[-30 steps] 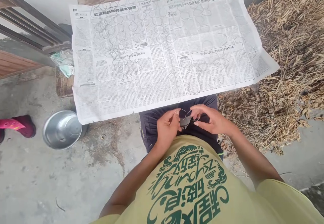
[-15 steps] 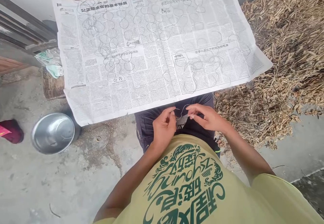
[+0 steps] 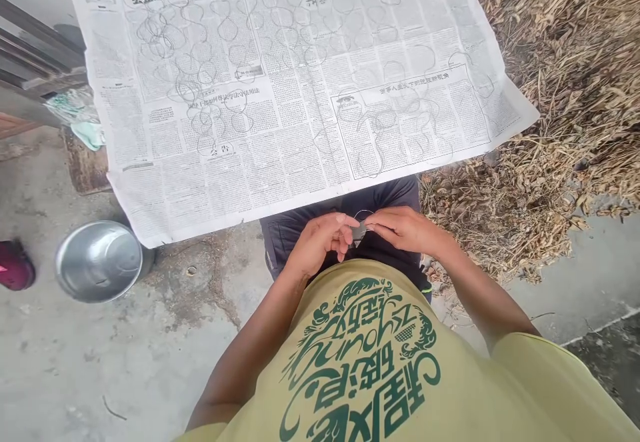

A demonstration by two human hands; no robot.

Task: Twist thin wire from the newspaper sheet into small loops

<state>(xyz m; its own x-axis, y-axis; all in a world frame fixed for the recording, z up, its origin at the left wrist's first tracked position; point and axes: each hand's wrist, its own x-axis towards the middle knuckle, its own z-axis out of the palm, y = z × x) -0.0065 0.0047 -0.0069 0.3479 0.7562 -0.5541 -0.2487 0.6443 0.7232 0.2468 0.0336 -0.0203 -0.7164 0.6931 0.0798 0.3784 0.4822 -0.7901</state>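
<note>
My left hand [image 3: 320, 242] and my right hand [image 3: 403, 229] meet over my lap, just below the newspaper's near edge. Both pinch a thin wire [image 3: 361, 215] that curves in a small loop between the fingertips. A small dark grey piece [image 3: 358, 231] sits between the two hands; I cannot tell which hand holds it. A large newspaper [image 3: 295, 89] is spread in front of me. Several bent wire loops [image 3: 200, 95] lie scattered over its pages.
A metal bowl [image 3: 100, 262] stands on the concrete floor at the left. A heap of dry straw and husks [image 3: 560, 102] fills the right side. Wooden rails [image 3: 35, 49] and a crumpled green-white bag [image 3: 80, 119] are at the far left. A dark red shoe [image 3: 15, 265] shows at the left edge.
My hands have drawn closer together, so the wire loop between them looks smaller. The view has shifted, sliding the newspaper and bowl leftward and up in the picture.
</note>
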